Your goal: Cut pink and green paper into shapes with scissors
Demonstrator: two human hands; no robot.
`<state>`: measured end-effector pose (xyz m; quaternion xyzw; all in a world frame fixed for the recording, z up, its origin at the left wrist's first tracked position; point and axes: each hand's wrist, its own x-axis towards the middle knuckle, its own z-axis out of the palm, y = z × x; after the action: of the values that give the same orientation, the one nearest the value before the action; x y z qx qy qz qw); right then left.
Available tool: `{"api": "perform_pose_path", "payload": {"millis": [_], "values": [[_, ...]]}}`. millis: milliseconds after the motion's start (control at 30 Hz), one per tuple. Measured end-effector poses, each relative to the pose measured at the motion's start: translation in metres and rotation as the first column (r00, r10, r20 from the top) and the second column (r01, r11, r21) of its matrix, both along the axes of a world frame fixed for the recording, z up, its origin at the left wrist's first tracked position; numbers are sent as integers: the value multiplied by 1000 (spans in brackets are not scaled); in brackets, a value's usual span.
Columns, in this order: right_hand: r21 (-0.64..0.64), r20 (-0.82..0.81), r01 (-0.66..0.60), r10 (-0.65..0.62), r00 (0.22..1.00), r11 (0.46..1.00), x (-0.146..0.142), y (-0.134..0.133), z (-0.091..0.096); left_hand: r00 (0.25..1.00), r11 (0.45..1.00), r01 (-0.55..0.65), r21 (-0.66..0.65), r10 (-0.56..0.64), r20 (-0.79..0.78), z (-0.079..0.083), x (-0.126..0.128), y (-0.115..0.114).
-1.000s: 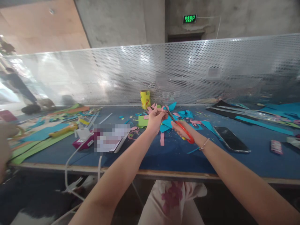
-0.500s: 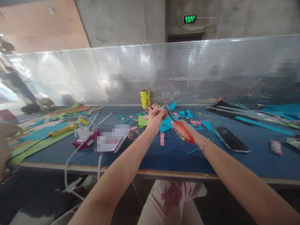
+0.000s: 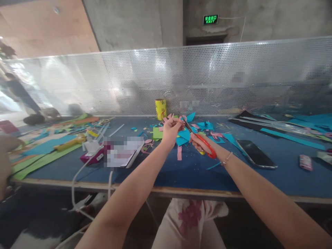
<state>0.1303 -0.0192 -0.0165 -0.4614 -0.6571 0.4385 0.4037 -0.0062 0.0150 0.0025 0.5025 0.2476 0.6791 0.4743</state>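
Left hand (image 3: 171, 132) fingers pinch what looks like pink paper (image 3: 184, 118) above bench (image 3: 181, 176) scraps (image 3: 183, 139), right hand's (image 3: 197, 143) wrap red scissors (image 3: 208, 143); best turn paper slowly, fingertips clear of blades (image 3: 187, 126).

Grey concrete interior, bright left side

Rough grey concrete wall (image 3: 129, 24) behind. Smooth orange-tan surface (image 3: 46, 27) upper left, wall or ceiling unclear. Lit green-on-black rectangular EXIT sign (image 3: 210, 19), thin white cable (image 3: 232, 17) off its right. Long silver perforated metal screen (image 3: 145, 79), glare spots, along far side of flat blue wood-edged table (image 3: 166, 176). Strong light far left.
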Motion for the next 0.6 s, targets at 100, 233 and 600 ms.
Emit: {"api": "perform_pose_path", "payload": {"millis": [100,233,600], "values": [[-84,-49,-82,78,996,993,3,-1,2,1000,1000,1,-7,-1,-19,1,-1,0],[-97,-104,-161,151,983,982,6,-3,6,1000,1000,8,-4,-8,-26,0,-1,0],[-142,-70,-78,69,995,987,2,-6,8,1000,1000,15,27,-14,-14,0,-1,-2]]}}
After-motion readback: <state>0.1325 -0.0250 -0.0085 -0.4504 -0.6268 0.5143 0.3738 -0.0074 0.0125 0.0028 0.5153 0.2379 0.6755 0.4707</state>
